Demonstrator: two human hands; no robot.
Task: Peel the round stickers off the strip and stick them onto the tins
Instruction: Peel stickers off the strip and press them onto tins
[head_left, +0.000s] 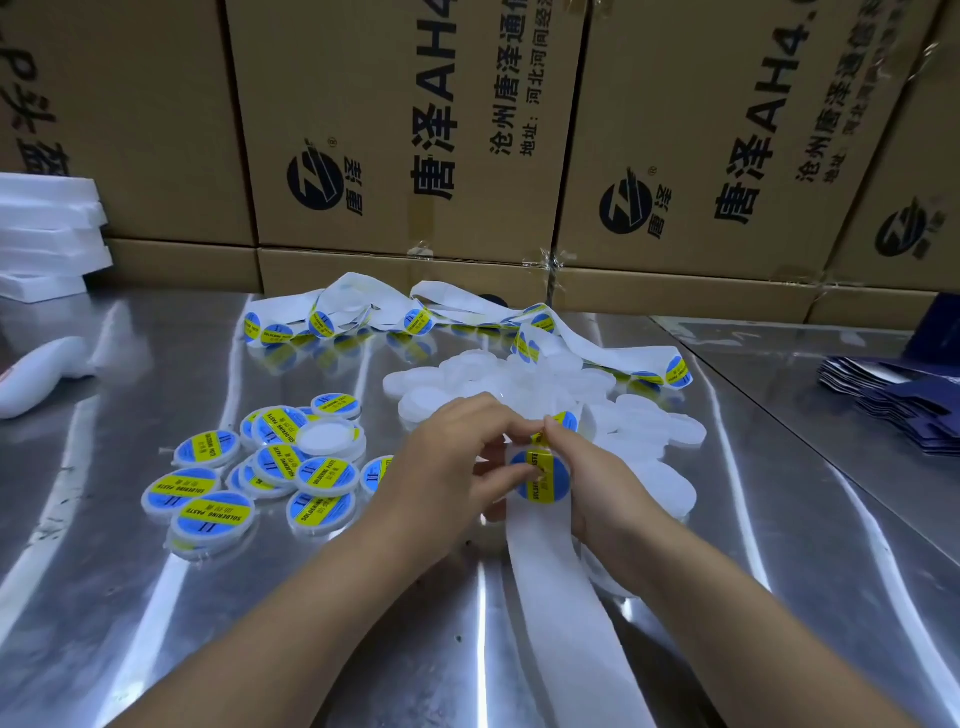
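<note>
A white backing strip runs from the table's near edge up between my hands and loops away to the back, still carrying blue-and-yellow round stickers. My left hand and my right hand meet over the strip, fingertips pinching a round sticker and its lifted yellow edge. Unlabelled white tins lie heaped just behind my hands. Several labelled tins lie in a pile to the left.
The work surface is a shiny metal table. Stacked cardboard boxes wall off the back. White foam pieces sit at the far left, a white object below them. Dark blue flat cartons are stacked at the right.
</note>
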